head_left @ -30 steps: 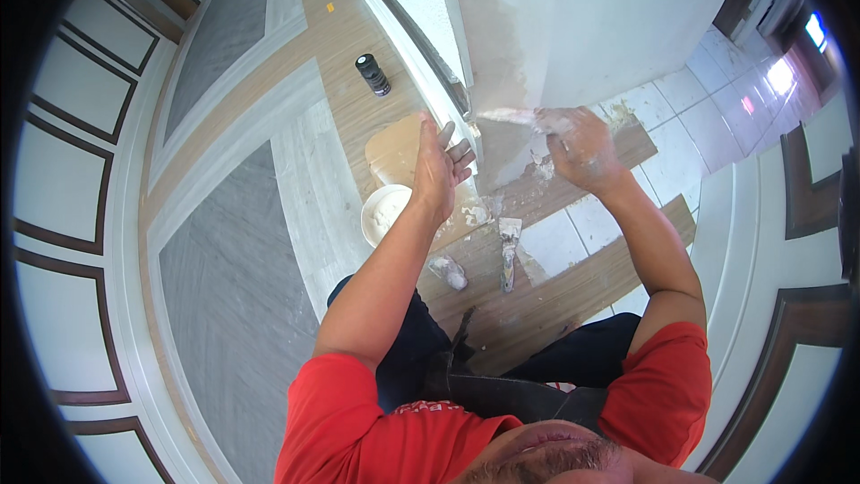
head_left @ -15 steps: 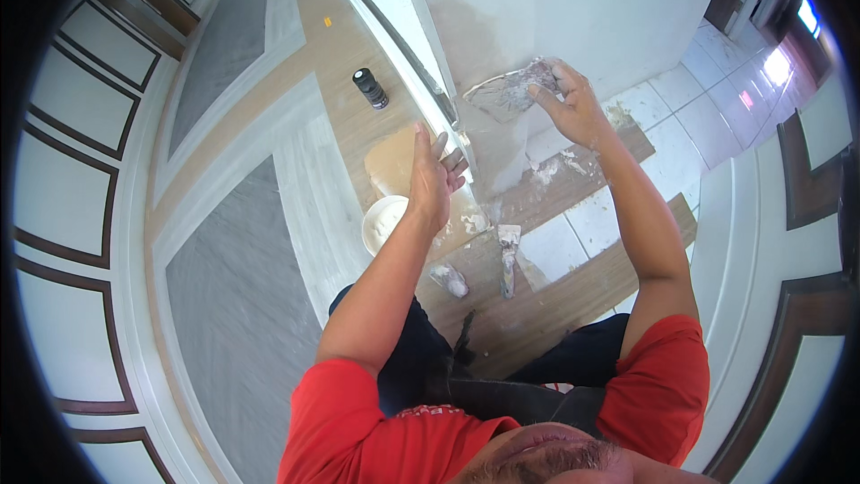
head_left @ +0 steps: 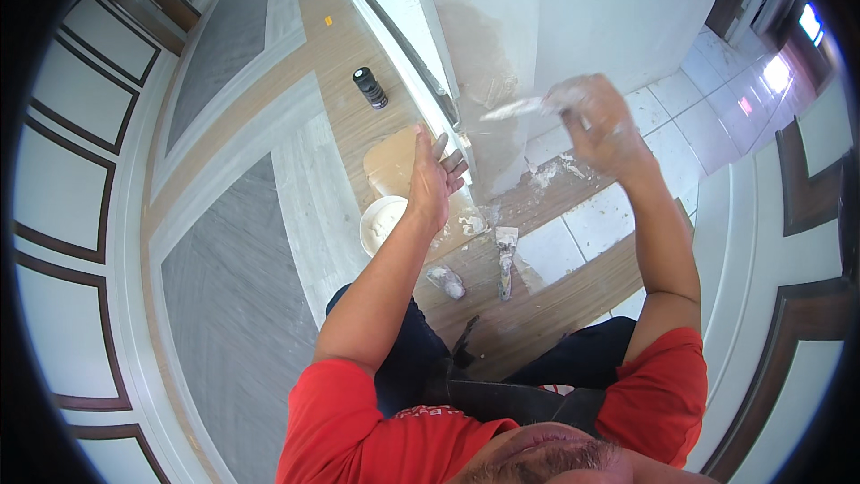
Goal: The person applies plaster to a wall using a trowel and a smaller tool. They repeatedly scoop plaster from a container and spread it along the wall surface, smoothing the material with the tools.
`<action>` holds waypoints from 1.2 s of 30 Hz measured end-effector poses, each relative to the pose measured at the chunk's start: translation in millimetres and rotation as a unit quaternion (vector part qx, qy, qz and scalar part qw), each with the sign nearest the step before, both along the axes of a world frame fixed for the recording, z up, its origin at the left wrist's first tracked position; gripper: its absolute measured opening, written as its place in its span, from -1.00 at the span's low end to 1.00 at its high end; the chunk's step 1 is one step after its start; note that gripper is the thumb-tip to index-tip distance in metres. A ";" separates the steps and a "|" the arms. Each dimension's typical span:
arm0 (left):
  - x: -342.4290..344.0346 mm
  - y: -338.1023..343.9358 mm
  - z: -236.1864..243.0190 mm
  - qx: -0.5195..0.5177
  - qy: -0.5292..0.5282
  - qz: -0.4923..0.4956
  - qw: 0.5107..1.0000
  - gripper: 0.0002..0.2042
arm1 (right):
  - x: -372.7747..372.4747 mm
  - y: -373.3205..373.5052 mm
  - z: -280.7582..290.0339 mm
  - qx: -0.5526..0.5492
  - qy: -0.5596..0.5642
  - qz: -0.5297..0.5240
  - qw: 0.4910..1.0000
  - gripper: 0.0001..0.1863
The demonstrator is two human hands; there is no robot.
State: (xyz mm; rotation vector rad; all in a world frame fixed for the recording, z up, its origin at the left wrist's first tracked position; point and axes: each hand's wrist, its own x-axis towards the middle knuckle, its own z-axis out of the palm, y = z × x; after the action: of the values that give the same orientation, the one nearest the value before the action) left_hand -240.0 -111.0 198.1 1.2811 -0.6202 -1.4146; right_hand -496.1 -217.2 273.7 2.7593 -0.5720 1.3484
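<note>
The right hand [head_left: 598, 121], blurred, had its fingers closed around a white-smeared flat tool [head_left: 524, 108], which was level in front of the lower wall [head_left: 609, 18] and edge-on to view, presumably to direct its thin blade there. The left hand [head_left: 433, 177] hung beside the white frame, fingers loosely spread and gripping nothing visible, perhaps for balance. A bowl [head_left: 363, 229] of white paste sat beside the left forearm, and a scraper [head_left: 507, 260] lay on the floor [head_left: 546, 323] before the knees, both probably for easy reach.
</note>
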 end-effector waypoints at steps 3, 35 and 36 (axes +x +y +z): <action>0.8 -0.7 0.6 -0.003 -0.002 -0.004 1.000 0.20 | 18.0 11.4 -11.0 -0.034 0.044 0.029 0.998 -0.62; -0.5 -0.4 0.3 -0.005 0.012 -0.007 1.000 0.19 | 46.4 1.4 -18.7 0.414 -0.290 0.025 0.863 -0.65; -0.4 0.1 0.2 -0.007 0.013 -0.008 1.000 0.20 | 49.4 0.7 -23.5 0.421 -0.290 0.030 0.859 -0.66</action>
State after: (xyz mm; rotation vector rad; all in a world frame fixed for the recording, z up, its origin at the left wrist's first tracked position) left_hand -240.4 -111.0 198.3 1.2469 -0.6222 -1.4351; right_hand -446.7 -216.5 250.3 2.8700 -1.4082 2.4559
